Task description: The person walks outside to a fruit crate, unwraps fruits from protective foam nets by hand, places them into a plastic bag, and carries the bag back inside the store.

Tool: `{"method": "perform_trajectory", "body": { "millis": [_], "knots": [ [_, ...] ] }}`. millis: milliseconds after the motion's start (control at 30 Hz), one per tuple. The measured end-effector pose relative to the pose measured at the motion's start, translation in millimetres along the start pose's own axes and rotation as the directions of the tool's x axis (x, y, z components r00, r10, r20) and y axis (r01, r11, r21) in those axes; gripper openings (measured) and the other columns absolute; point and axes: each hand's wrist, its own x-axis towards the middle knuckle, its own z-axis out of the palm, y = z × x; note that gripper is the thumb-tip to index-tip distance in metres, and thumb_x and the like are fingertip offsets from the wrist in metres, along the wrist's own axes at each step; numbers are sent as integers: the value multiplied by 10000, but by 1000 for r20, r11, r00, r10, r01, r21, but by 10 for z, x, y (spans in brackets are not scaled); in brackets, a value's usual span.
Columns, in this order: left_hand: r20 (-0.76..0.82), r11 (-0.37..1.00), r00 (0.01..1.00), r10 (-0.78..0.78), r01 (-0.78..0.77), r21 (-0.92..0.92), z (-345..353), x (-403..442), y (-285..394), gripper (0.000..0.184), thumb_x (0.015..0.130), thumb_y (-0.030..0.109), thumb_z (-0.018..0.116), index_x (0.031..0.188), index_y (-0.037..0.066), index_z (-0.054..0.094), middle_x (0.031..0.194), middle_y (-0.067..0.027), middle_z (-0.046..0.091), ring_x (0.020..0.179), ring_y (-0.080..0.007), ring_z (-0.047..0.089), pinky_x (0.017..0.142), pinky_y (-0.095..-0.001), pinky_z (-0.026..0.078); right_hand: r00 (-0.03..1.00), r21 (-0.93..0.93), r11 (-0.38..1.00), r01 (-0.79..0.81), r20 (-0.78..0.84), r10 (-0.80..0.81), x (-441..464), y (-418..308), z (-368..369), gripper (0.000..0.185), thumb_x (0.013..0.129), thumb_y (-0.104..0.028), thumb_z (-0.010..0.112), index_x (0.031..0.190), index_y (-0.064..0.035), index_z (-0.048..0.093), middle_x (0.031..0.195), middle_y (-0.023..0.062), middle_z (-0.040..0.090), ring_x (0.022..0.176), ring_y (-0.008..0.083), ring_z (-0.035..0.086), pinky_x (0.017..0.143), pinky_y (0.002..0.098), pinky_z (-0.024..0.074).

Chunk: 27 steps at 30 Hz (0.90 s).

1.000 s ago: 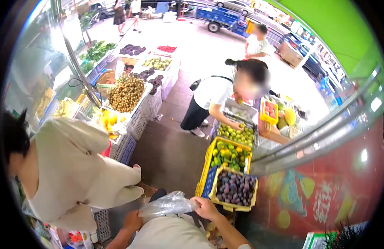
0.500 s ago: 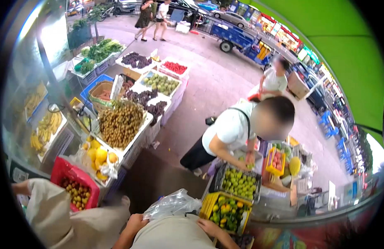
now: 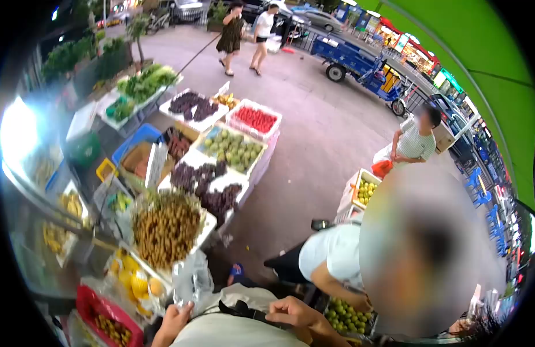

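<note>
At the bottom left, my left hand (image 3: 173,322) is closed on a clear plastic bag (image 3: 193,279), which hangs beside the longan crate. My right hand (image 3: 296,312) is in front of my waist, its fingers curled at the end of a black strap (image 3: 241,310) lying across my light clothing. Right beside it, green fruit (image 3: 347,317) fills a crate. Another person in a white shirt (image 3: 331,254) stands close on the right, with a hand (image 3: 363,302) over that fruit. A red basin (image 3: 108,324) of small brown fruit is left of my left hand.
Left of the walkway (image 3: 313,156) stand crates of longans (image 3: 166,231), dark grapes (image 3: 201,179), green fruit (image 3: 232,147) and red fruit (image 3: 256,120). Yellow fruit (image 3: 134,280) lies in plastic nearby. Farther off are a person with a red bag (image 3: 383,169), two walkers, and a blue cargo tricycle (image 3: 351,61).
My view has shifted. My left hand and the bag are now nearer the longans. The right hand has come up to the strap, and the person in white is much closer.
</note>
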Motion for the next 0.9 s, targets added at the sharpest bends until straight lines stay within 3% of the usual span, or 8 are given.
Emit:
{"method": "perform_trajectory", "body": {
  "millis": [100, 233, 400, 433, 600, 633, 700, 900],
  "knots": [
    [36, 978, 991, -125, 117, 175, 12, 692, 574, 459, 1053, 306, 604, 659, 78, 546, 623, 78, 447, 586, -57, 358, 524, -294, 285, 995, -199, 980, -27, 86, 45, 625, -81, -699, 488, 1004, -412, 663, 730, -11, 610, 621, -25, 455, 620, 67, 386, 557, 294, 322],
    [260, 937, 965, 27, -115, 331, 287, 1923, 1040, 441, 1040, 361, 603, 783, 7, 652, 651, 27, 519, 680, -103, 463, 641, -320, 430, 938, -555, 780, -289, -328, 114, 1498, -353, -1349, 511, 978, -537, 616, 993, -30, 674, 822, 145, 703, 766, 273, 673, 709, 377, 507],
    [214, 586, 923, 320, -371, 720, 821, 3766, 1195, 454, 881, 425, 754, 734, 1, 683, 642, -225, 651, 631, -424, 672, 555, -499, 494, 863, -377, 922, -89, -491, -117, 2177, -498, -2274, 457, 985, -421, 671, 1169, -4, 645, 978, 143, 731, 870, 265, 708, 798, 344, 531],
    [369, 477, 809, 458, -574, 665, 959, 4144, 1287, 367, 893, 321, 746, 746, -9, 675, 577, -191, 609, 514, -289, 649, 523, -426, 495, 842, -244, 967, -69, -535, -75, 2234, -519, -2450, 398, 998, -359, 665, 1150, 8, 649, 981, 120, 727, 884, 222, 702, 807, 328, 532],
    [462, 476, 532, 710, -845, 242, 1932, 5802, 1912, 123, 854, 156, 685, 844, 33, 678, 754, -223, 656, 803, -414, 683, 693, -488, 524, 748, 111, 994, 25, -662, 55, 2852, 186, -3778, 327, 985, -247, 698, 1205, -11, 648, 1020, 65, 721, 917, 166, 703, 857, 288, 541],
    [580, 586, 670, 462, -722, 367, 2112, 6040, 2085, 150, 860, 177, 641, 879, 36, 690, 821, -233, 688, 870, -429, 685, 756, -495, 532, 738, 109, 993, 37, -673, 47, 3028, 166, -4029, 327, 985, -247, 698, 1205, -11, 648, 1020, 65, 721, 917, 166, 703, 857, 288, 541],
    [759, 373, 560, 333, -817, 439, 2562, 7073, 1730, 233, 872, 223, 606, 884, 7, 693, 882, -259, 702, 883, -454, 681, 772, -516, 530, 651, -302, 952, 52, -713, -261, 3304, -18, -4546, 391, 965, -223, 715, 1302, -55, 610, 1123, 74, 715, 1011, 201, 700, 919, 319, 543],
    [876, 464, 480, -43, -767, 442, 3331, 7263, 3739, 344, 882, 240, 594, 1107, -20, 614, 993, -325, 678, 921, -507, 658, 814, -536, 520, 738, -472, 852, 227, -488, -466, 3784, -694, -5837, 594, 822, -140, 691, 1395, -71, 551, 1553, 176, 435, 1508, 347, 298, 1213, 450, 279]
  ]
}}
